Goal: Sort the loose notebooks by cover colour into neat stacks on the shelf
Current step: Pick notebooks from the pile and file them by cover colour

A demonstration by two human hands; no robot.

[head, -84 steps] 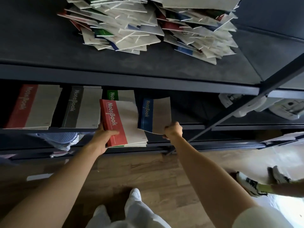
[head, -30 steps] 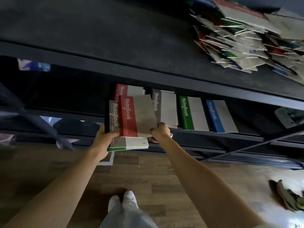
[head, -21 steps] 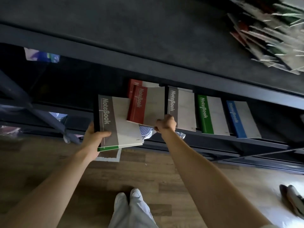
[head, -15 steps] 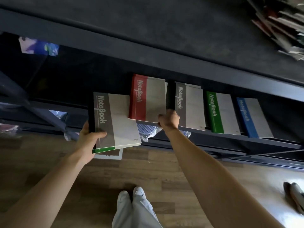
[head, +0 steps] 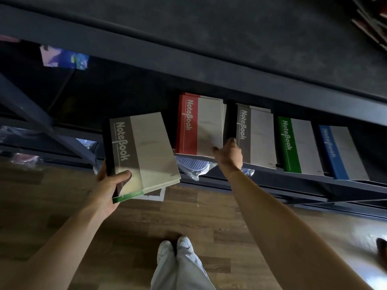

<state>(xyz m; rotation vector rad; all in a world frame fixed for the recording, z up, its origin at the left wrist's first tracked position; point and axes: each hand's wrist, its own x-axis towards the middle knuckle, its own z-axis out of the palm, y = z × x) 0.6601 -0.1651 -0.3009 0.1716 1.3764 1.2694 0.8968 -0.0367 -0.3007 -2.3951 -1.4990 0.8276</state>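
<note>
The left hand (head: 109,189) grasps a small bundle of notebooks (head: 146,151) at its lower left corner, with the thumb laid across the top cover. The top notebook has a grey band, and a green edge (head: 127,198) shows beneath it. The bundle is held in the air in front of the lower shelf (head: 293,182), at about eight o'clock from the red stack (head: 199,126).

The right hand (head: 229,156) is at the red stack's five o'clock corner, fingers loosely bent and thumb tip against the top cover's edge (whether it pinches the cover or only touches it cannot be told).

The red stack lies flat on the lower shelf. A row runs from it toward three o'clock: the grey stack (head: 257,135), the green stack (head: 297,145) and the blue stack (head: 343,153), each apart from its neighbour.

On the upper shelf (head: 209,38), at the view's one o'clock corner, part of a loose pile (head: 374,24) shows, mostly cut off. A plastic-wrapped item (head: 194,164) sits just below the red stack. The person's white shoes (head: 180,245) stand on the wooden floor (head: 209,216) at six o'clock.
</note>
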